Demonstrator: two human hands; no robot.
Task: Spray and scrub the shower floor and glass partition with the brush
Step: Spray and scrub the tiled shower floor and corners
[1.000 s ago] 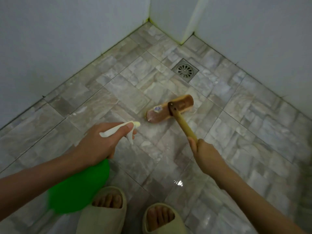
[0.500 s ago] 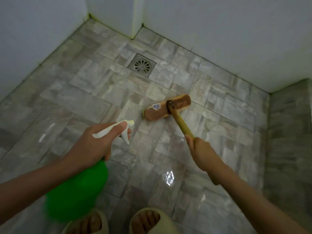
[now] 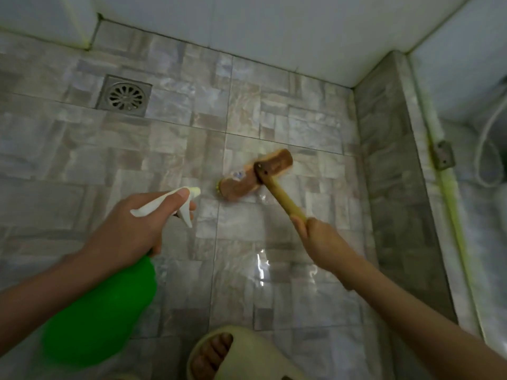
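My left hand (image 3: 129, 231) grips a green spray bottle (image 3: 101, 305) by its white trigger head, the nozzle aimed at the floor near the brush. My right hand (image 3: 321, 239) is closed around the wooden handle of a scrubbing brush (image 3: 255, 176), whose brown head rests flat on the wet tiled shower floor (image 3: 164, 149). The glass partition (image 3: 480, 160) stands at the right above a raised tiled kerb, with a metal bracket on its frame.
A square metal drain (image 3: 124, 96) sits in the floor at the upper left. White walls (image 3: 274, 31) close the far side. A foot in a pale slipper (image 3: 241, 355) is at the bottom centre. A hose loop shows behind the glass.
The view has swung to the right, so the drain has shifted left and the kerb and glass partition have come into sight. The brush head has slid right across the tiles.
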